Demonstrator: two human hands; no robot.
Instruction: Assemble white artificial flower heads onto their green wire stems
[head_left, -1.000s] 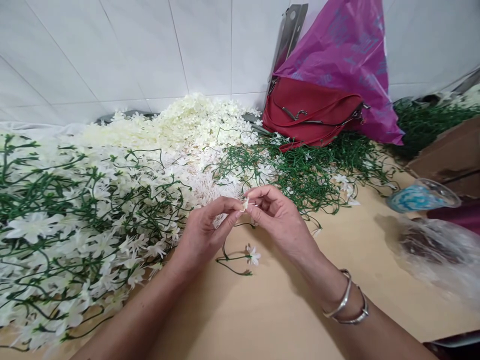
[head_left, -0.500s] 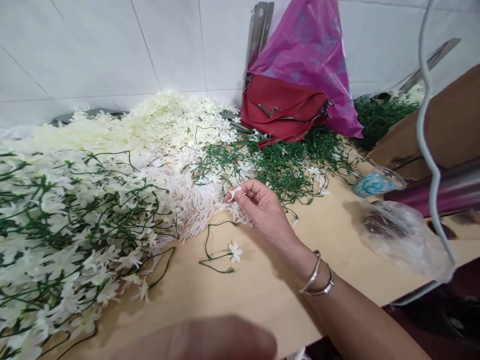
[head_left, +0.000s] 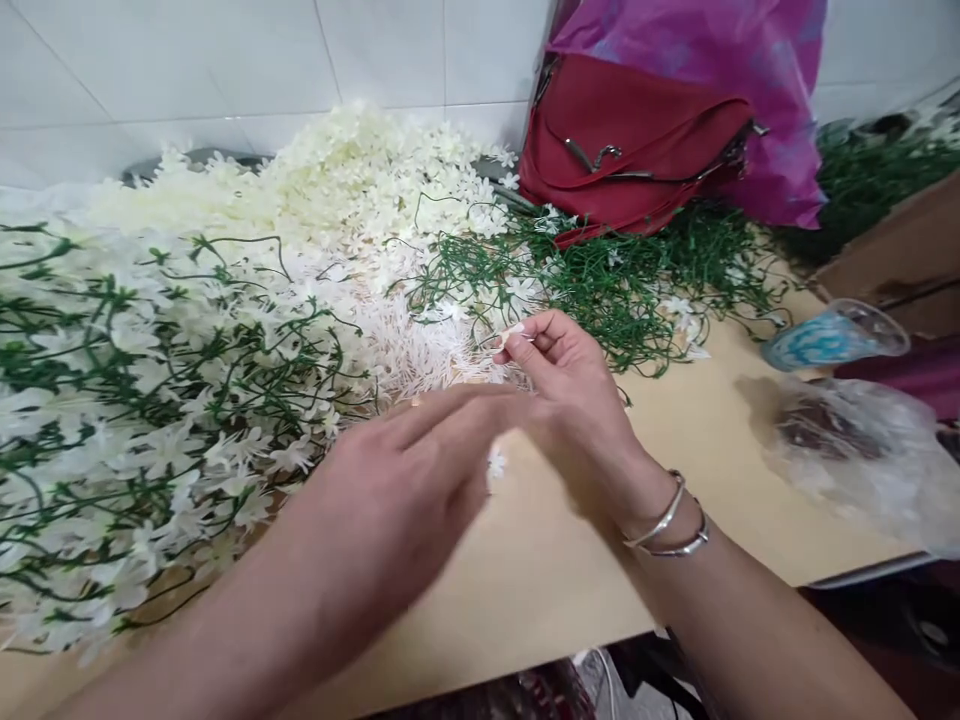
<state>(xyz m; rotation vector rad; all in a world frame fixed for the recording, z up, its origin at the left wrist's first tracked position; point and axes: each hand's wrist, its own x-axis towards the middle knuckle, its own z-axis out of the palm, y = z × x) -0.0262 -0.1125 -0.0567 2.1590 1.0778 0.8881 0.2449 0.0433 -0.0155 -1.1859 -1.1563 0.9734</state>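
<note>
My right hand is closed, pinching a small white artificial flower between thumb and index finger. My left hand crosses in front of it, fingers stretched out and smeared by motion at the tips, with nothing visible in them. Under the left hand, one white flower shows on the table; its green stem is hidden. Just behind my hands lie a heap of thin white flower parts and a tangle of green plastic stems.
White flowers on green stems cover the left side. Pale loose blossoms are piled by the wall. A red handbag and purple plastic bag stand behind. To the right are a blue-patterned cup and a clear plastic bag.
My left hand has come up from the bottom edge to beside my right hand, covering most of the stemmed flower on the table. The right hand keeps its pinch. The view has shifted.
</note>
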